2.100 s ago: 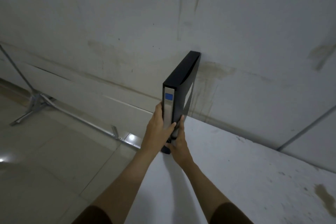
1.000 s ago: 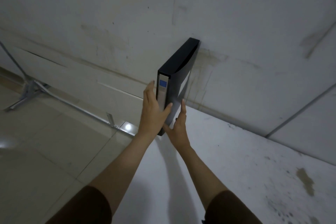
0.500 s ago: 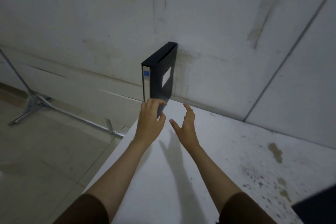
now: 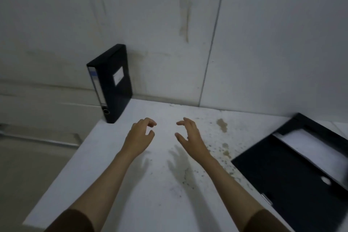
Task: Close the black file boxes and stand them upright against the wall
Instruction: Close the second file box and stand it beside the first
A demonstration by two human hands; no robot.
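Note:
A closed black file box [image 4: 113,84] stands upright at the table's far left corner, its back edge against the wall and its labelled spine facing me. A second black file box [image 4: 293,164] lies flat and open at the right, with white paper showing inside it. My left hand [image 4: 140,135] hovers over the table in front of the upright box, fingers curled and empty. My right hand [image 4: 190,135] hovers beside it, fingers spread and empty. Neither hand touches a box.
The white table [image 4: 160,194] is stained and speckled near its far right part. Its left edge drops to a tiled floor [image 4: 28,175]. The grey wall [image 4: 188,34] runs along the table's far side.
Both hands let go of the upright box and drew back toward me. The view swung right, and the open box at the right came into sight.

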